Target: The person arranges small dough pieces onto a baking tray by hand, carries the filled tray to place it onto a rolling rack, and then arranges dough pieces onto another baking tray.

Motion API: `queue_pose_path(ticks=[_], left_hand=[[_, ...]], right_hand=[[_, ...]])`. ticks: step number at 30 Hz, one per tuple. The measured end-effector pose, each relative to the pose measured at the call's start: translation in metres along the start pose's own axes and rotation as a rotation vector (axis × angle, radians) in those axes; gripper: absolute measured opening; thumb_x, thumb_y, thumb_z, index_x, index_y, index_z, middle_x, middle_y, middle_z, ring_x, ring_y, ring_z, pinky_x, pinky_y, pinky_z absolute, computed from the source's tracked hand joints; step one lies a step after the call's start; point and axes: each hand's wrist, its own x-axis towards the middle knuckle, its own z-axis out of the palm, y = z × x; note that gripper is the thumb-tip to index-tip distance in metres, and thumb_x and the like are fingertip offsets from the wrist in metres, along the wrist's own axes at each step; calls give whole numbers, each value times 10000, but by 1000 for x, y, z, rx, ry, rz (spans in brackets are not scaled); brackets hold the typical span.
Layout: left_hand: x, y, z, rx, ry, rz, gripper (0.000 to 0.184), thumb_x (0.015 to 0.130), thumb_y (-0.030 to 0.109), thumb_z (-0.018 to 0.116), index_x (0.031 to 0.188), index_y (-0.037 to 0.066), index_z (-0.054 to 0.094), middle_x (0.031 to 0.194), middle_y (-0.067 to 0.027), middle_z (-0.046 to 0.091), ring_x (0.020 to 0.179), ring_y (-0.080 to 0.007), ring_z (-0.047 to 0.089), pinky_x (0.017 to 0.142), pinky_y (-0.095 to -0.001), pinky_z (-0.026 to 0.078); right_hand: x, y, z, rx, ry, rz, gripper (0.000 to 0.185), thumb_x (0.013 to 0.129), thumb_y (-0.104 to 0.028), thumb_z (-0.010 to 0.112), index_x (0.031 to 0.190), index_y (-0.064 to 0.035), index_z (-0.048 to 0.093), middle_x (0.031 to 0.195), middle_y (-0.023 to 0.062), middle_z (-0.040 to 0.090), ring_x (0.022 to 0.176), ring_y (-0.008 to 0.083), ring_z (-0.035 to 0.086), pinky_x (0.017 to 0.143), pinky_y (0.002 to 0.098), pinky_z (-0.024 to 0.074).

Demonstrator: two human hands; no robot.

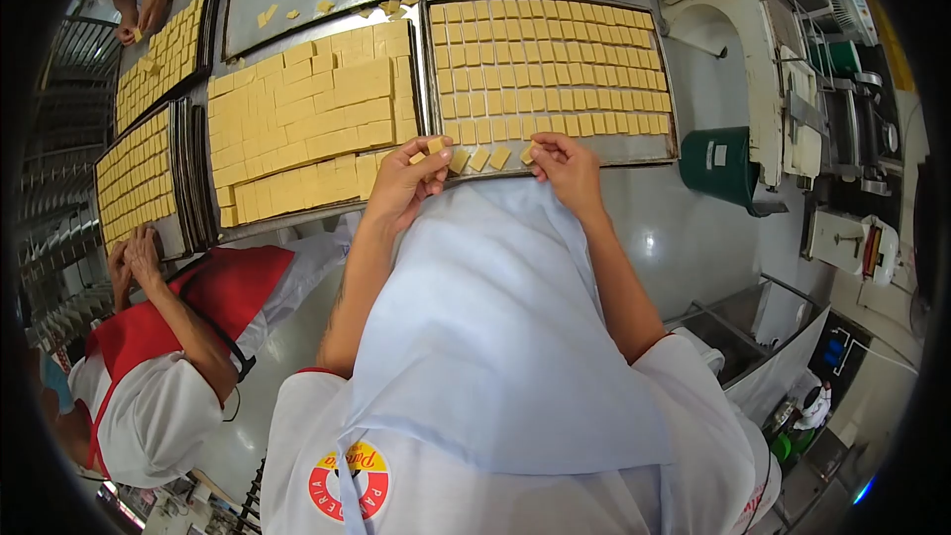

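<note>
**Small, yellow, rectangular dough-like blocks (479, 159) at the near edge of a dark-rimmed metal tray (636, 148)**

Three of the blocks lie loose and slanted on the tray's near strip, between the person's hands. The left hand (404, 178) has its grip closed on one block (437, 145), pinched between thumb and fingers. The right hand (573, 172) pinches another (529, 153) with its fingertips, its grip closed too. Beyond them, upright rows of matching blocks (594, 123) cover most of the tray, with narrow gaps between.

The blocks look light, soft and dry, probably crumbly at the corners. Opposite side edges seem the best place to take hold, with light fingertip pressure; a hard squeeze could dent or crack one.

Just left of the tray, a closely packed, layered pile of yellow blocks (297, 109) fills another tray. Farther left, a co-worker in a red apron (233, 282) has both hands at a filled tray's near edge, and another person's hands (149, 15) are at the tray beyond. Right of the trays stands a dark green plastic bin (718, 163).
</note>
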Motion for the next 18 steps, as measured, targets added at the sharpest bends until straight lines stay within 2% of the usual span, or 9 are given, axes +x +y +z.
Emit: queue_pose_path(ticks=[2, 5, 8, 11, 14, 18], left_hand=[[0, 0, -3, 41, -3, -4, 246, 905, 89, 693, 1124, -4, 628, 759, 10, 567, 615, -56, 515, 495, -185, 415], [1, -1, -7, 69, -9, -21, 238, 917, 92, 679, 1130, 0, 625, 767, 13, 564, 619, -54, 519, 492, -181, 420], [1, -1, -3, 59, 5, -24, 246, 899, 100, 703, 1112, -4, 637, 729, 5, 565, 588, -58, 514, 490, -185, 418], [1, -2, 0, 66, 17, -16, 245, 888, 107, 718, 1097, -2, 648, 707, 4, 562, 573, -61, 512, 489, -187, 416], [1, -2, -1, 78, 21, -8, 239, 886, 109, 720, 1089, 2, 654, 704, 8, 558, 574, -60, 514, 490, -188, 418], [-1, 0, 1, 92, 31, -11, 215, 889, 108, 716, 1072, 9, 662, 701, 13, 555, 583, -58, 518, 493, -190, 420]], right_hand=[[-2, -2, 7, -237, 93, -137, 198, 860, -102, 742, 1001, 4, 654, 841, 51, 694, 699, 74, 633, 600, 252, 522], [-8, -21, 16, -446, 75, -69, 178, 824, -140, 743, 955, -49, 662, 827, 82, 693, 706, 174, 642, 630, 335, 512], [-7, -2, 22, -663, 177, -341, 151, 819, -157, 734, 910, -65, 657, 844, 77, 667, 776, 254, 625, 684, 383, 500], [-12, -11, 24, -681, 264, -329, 123, 819, -155, 724, 903, -82, 672, 861, 72, 639, 879, 290, 607, 745, 405, 493], [-12, -13, 20, -589, 190, -288, 113, 811, -160, 732, 879, -85, 681, 882, 69, 633, 890, 290, 606, 754, 407, 492], [-10, -9, 15, -686, 118, -352, 120, 794, -176, 751, 839, -81, 695, 884, 66, 639, 889, 277, 608, 747, 412, 494]])
